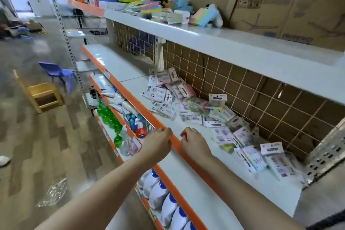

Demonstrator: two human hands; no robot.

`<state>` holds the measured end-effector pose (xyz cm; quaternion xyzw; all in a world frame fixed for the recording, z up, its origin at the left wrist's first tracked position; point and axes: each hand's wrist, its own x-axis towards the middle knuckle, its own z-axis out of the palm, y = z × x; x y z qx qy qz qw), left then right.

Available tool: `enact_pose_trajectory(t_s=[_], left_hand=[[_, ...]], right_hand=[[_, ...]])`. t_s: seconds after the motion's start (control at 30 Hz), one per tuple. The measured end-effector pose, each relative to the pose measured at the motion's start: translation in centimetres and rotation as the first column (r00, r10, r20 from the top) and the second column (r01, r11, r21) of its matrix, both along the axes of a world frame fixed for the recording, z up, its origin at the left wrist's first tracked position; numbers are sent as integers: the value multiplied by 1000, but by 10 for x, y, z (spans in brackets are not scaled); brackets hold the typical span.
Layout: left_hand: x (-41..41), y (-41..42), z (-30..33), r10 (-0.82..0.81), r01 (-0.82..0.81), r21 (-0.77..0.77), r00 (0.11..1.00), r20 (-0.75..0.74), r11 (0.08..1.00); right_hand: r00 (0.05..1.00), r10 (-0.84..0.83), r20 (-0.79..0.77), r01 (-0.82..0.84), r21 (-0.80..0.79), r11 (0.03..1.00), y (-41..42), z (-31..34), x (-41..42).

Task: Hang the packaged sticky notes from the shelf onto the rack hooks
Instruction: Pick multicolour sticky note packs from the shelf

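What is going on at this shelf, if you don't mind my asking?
A person is standing at a store shelf with both arms stretched out. The left hand and right hand hover at the shelf's orange front edge, fingers loosely curled, holding nothing. The packaged sticky notes lie in a loose heap on the shelf against the wire grid. None is picked up or hung yet.

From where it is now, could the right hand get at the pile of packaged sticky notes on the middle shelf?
Probably yes. The right hand is just over the orange shelf edge, holding nothing, and bare shelf lies between it and the packaged sticky notes; nothing blocks the way.
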<state>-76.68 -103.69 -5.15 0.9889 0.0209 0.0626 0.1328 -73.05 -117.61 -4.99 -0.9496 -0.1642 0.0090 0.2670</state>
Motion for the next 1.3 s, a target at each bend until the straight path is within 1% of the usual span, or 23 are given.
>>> enact_pose_trajectory(t_s=[0.07, 0.17, 0.3, 0.4, 0.5, 0.6, 0.67, 0.77, 0.87, 1.0, 1.07, 1.17, 1.3], left_hand=[[27, 13, -3, -40, 40, -4, 999, -21, 999], [71, 29, -3, -122, 121, -9, 992, -36, 993], [129, 53, -3, -247, 248, 21, 968, -37, 968], [169, 68, -4, -322, 324, 17, 945, -57, 946], [203, 74, -8, -434, 436, -2, 895, -100, 900], [227, 75, -20, -552, 551, -64, 814, -181, 832], [232, 75, -33, -572, 577, -42, 795, -199, 816], [239, 77, -52, -561, 564, -1, 820, -118, 825], [245, 76, -58, -537, 536, -47, 843, -7, 843], [247, 73, -66, -509, 510, -9, 859, 56, 860], [247, 73, -71, -508, 510, 5, 856, 93, 860], [252, 75, -74, -527, 528, 22, 843, 104, 849], [254, 84, -70, -597, 600, 5, 795, 110, 800]], right_hand=[[1000, -16, 5, 17, -33, 999, 11, -3, 21], [996, -64, 63, 69, -84, 994, 26, -2, 56], [976, -188, 109, 200, -112, 973, 47, 4, 102], [955, -263, 139, 287, -190, 939, 56, 6, 134], [927, -345, 144, 373, -297, 879, 60, 5, 166], [918, -377, 125, 395, -391, 831, 58, -6, 191], [914, -390, 113, 400, -426, 812, 56, -17, 198], [884, -465, 54, 447, -390, 805, 56, -38, 202], [866, -486, 117, 490, -384, 782, 52, -50, 200], [847, -486, 215, 531, -384, 755, 55, -54, 197], [830, -505, 238, 558, -367, 744, 60, -56, 193], [815, -523, 250, 580, -328, 746, 68, -54, 187], [806, -524, 275, 589, -299, 750, 69, -51, 177]])
